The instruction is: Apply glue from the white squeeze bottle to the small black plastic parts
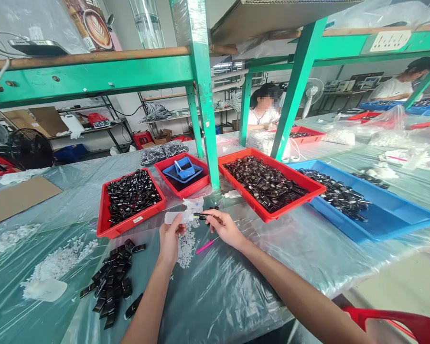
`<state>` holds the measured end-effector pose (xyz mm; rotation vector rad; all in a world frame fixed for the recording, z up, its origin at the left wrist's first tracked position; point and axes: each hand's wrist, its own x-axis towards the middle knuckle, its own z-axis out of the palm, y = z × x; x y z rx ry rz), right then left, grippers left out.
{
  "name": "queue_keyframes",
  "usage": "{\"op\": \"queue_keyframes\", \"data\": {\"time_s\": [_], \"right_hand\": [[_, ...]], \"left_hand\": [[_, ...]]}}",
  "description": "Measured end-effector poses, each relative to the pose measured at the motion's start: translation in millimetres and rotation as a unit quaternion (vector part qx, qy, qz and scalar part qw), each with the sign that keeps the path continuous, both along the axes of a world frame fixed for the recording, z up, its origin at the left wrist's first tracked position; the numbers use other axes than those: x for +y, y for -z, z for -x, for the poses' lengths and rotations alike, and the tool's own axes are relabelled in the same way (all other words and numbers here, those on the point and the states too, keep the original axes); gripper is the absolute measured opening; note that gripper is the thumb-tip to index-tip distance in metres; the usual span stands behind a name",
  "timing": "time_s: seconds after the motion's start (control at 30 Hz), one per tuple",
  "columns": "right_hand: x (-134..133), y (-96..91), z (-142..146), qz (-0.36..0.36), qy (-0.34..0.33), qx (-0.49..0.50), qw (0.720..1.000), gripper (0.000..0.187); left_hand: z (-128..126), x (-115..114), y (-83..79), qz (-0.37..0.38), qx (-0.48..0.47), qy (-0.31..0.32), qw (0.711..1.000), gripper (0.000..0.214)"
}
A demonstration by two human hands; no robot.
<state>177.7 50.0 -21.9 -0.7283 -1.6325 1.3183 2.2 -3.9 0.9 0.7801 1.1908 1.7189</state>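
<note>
The left hand (170, 234) has its thumb and fingers clamped around a translucent white squeeze bottle (174, 217), its long axis nearly level, nozzle pointing right. Straight off the nozzle lies a small, glossy black casing (202, 217), its long axis roughly in line with the bottle; whether they touch I cannot tell. The right hand (226, 228), nearer the casing, pinches its right end between the fingertips.

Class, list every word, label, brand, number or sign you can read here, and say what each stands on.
No text reads clearly.
Brown printed carton with a coffee-cup picture: marks near its lower corner, too small and blurred to read.
Small white rectangular label on the red plastic tray at left: too small to read.
</note>
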Motion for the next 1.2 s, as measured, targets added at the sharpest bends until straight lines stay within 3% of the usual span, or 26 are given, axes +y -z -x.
{"op": "queue_keyframes", "data": {"time_s": [1.2], "right_hand": [[-4.6, -6.4, -1.5, 0.005, 0.002, 0.0, 1.0, 0.038]], "left_hand": [[0.6, -0.7, 1.2, -0.015, 0.024, -0.025, 0.999, 0.037]]}}
